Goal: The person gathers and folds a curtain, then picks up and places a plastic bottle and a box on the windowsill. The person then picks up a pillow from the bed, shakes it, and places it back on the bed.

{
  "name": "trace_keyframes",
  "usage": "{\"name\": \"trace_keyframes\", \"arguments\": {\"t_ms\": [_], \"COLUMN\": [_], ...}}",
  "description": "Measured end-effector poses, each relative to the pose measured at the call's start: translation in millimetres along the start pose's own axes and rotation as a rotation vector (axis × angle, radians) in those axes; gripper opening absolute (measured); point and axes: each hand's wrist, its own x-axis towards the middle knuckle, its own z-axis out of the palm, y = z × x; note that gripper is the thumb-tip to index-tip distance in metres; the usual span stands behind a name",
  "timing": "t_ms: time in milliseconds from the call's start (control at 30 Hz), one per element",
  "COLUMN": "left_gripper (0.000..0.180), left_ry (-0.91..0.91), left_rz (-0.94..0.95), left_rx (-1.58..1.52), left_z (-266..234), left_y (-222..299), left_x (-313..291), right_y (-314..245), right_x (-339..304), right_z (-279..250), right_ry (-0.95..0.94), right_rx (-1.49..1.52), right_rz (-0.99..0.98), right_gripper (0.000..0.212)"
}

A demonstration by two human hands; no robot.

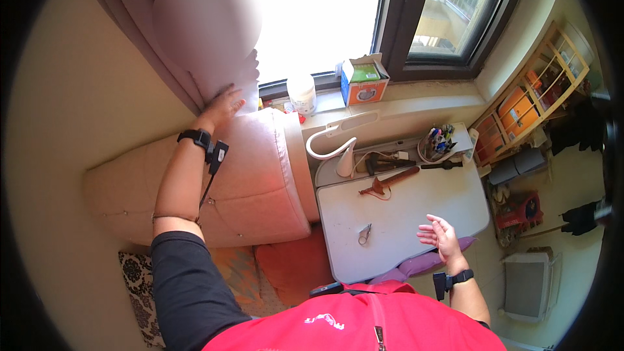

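Curtain [195,26], pale mauve, far left by the bright window, with left hand [223,105] pressed flat on its lower edge, fingers spread, gripping nothing, just above a pink padded headboard [247,175]. Right hand [443,237] open and empty, fingers loosely curled, hovering over the near right edge of a white table [416,208]. Small scissors [364,234] lying left of that hand, apart from it.

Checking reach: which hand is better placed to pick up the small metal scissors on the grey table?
Right. The right hand hovers open beside the small metal scissors; the left hand is on the pale curtain.
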Motion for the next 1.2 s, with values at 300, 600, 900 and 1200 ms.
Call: {"name": "trace_keyframes", "arguments": {"t_ms": [300,600,900,1200], "left_gripper": [0.076,0.089,0.093,0.09], "left_ry": [-0.153,-0.14,-0.236,-0.215], "left_rz": [-0.374,-0.404,-0.35,-0.278], "left_rx": [-0.451,-0.625,-0.671,-0.769], "left_z": [2.8,-12.3,-13.3,-9.2], "left_y": [-35.9,-25.2,-33.2,-33.1], "left_x": [8.2,-16.5,-17.4,-22.0], "right_y": [-132.8,-210.4,-178.0,-195.1], "right_x": [122.4,326.6,442.0,422.5], "right_z": [116.7,308.8,384.9,419.0], "right_ry": [-0.342,-0.332,-0.375,-0.385], "right_rx": [-0.402,-1.148,-1.624,-1.286], "right_rz": [-0.483,-0.943,-0.785,-0.959], "right_gripper": [0.029,0.074,0.1,0.098]}}
